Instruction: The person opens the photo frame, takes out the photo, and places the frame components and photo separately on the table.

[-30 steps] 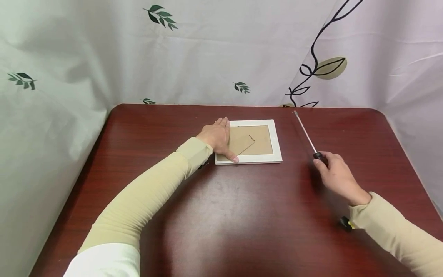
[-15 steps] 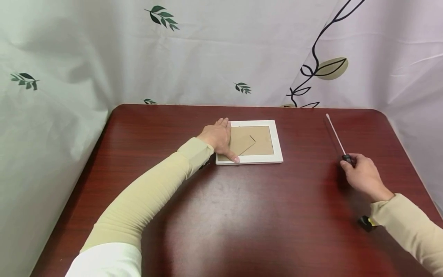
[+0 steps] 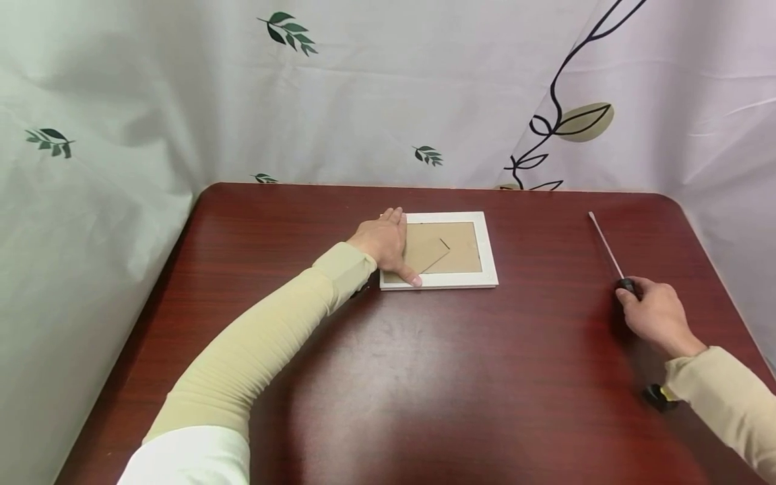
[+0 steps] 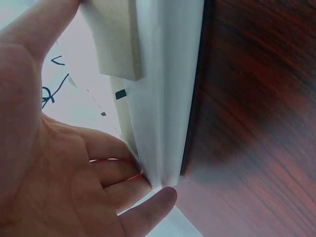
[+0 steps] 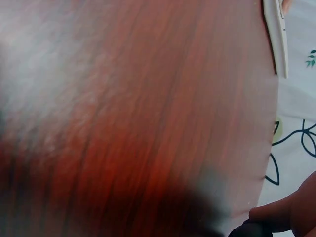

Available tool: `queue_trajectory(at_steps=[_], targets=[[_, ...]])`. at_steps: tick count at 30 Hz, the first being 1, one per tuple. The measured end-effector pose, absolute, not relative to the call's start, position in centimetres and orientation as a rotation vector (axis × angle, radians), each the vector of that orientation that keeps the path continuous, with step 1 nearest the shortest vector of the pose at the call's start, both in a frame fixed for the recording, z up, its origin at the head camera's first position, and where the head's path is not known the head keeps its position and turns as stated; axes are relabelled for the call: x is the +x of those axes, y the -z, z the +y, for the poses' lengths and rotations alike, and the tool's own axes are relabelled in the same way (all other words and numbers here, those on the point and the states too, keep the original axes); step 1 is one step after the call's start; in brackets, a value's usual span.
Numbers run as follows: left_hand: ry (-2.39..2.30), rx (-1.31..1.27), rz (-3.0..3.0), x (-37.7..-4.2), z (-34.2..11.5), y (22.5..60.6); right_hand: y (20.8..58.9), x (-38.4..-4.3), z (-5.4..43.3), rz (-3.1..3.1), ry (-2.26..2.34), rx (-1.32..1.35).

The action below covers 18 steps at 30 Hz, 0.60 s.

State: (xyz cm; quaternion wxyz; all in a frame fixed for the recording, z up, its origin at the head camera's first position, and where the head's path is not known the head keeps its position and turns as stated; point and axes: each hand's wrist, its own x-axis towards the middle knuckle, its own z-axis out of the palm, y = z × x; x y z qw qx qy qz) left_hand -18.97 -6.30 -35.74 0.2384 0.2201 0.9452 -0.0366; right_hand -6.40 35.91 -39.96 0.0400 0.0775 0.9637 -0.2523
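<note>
A white picture frame (image 3: 488, 259) lies face down near the table's far edge, its beige backing (image 3: 457, 249) upward. Dark lines on the backing look like the outline of a stand. My left hand (image 3: 383, 244) rests across the frame's left side, thumb over the near edge. In the left wrist view the fingers of that hand (image 4: 64, 163) reach along the frame's white side (image 4: 165, 89). Away to the right, my right hand (image 3: 657, 316) grips a screwdriver (image 3: 606, 246) by its black handle. Its metal shaft points toward the far edge. The right wrist view shows just part of this hand (image 5: 296, 205).
The dark red wooden table (image 3: 376, 391) has rounded far corners. A white curtain (image 3: 358, 87) with leaf prints hangs right behind it and along both sides. A black device (image 3: 659, 397) is worn under the right wrist.
My right hand has carried the screwdriver to the right and slightly nearer, away from the picture frame. My left hand stays on the frame.
</note>
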Motion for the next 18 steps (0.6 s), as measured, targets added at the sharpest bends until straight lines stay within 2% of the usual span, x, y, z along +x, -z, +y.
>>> queue_trajectory(at_steps=[18], targets=[[0.1,0.611,2.588,-18.9,-6.3,35.8,41.4,-6.2,36.6,3.067,0.683,0.134]])
